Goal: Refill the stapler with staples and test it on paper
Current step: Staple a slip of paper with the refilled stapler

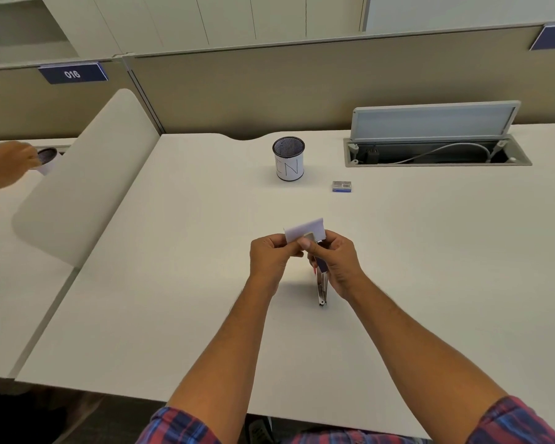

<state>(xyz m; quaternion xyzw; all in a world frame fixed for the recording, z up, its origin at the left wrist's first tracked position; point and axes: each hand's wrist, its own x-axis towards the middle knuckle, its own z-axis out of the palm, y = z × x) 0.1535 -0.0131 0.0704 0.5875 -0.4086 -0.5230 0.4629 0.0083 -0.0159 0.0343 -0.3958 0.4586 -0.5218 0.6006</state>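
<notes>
My right hand (337,264) grips a slim blue and metal stapler (321,283), held above the white desk (173,283) with its hinge end pointing down toward me. My left hand (269,261) pinches a small white piece of paper (305,230) at its lower left edge. The paper's lower edge sits in the stapler's front end, under my right thumb. A small blue staple box (341,186) lies on the desk farther back, to the right.
A mesh pen cup (288,159) with a white label stands at the back of the desk. An open cable tray (436,152) with its lid raised is at the back right. A white divider (84,181) separates the left desk, where another person's hands (4,168) reach.
</notes>
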